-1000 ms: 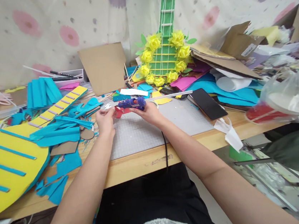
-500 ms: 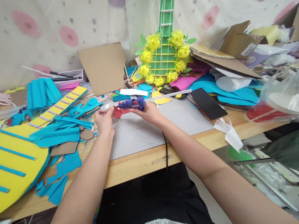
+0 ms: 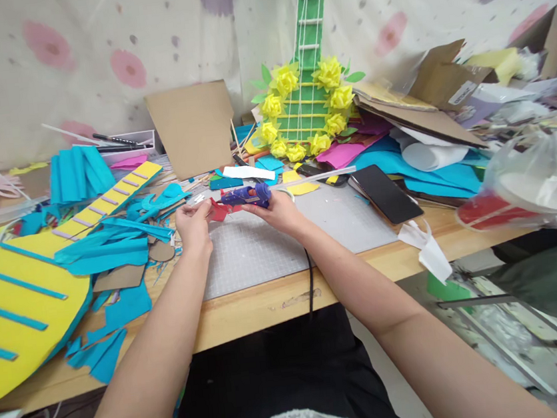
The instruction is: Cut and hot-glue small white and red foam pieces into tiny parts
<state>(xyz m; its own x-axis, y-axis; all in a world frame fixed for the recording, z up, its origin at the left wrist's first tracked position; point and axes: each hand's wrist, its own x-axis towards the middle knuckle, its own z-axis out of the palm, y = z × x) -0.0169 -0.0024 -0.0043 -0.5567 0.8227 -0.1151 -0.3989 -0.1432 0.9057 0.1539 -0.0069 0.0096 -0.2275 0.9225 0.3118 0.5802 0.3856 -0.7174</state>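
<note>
Now, my right hand (image 3: 281, 211) grips glue gun (image 3: 244, 197), my left hand (image 3: 193, 228) pinches red scrap (image 3: 217, 210), both over grey mat (image 3: 262, 246). Gun's front points toward left fingers (image 3: 204, 208): slight slip could burn them, I reckon. Black cord (image 3: 310, 276) hangs past table (image 3: 251, 319) edge; snag could jerk gun.

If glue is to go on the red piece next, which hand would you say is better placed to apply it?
Probably the right hand: it holds the blue glue gun, whose front end points toward the left hand, which holds the red piece.
</note>
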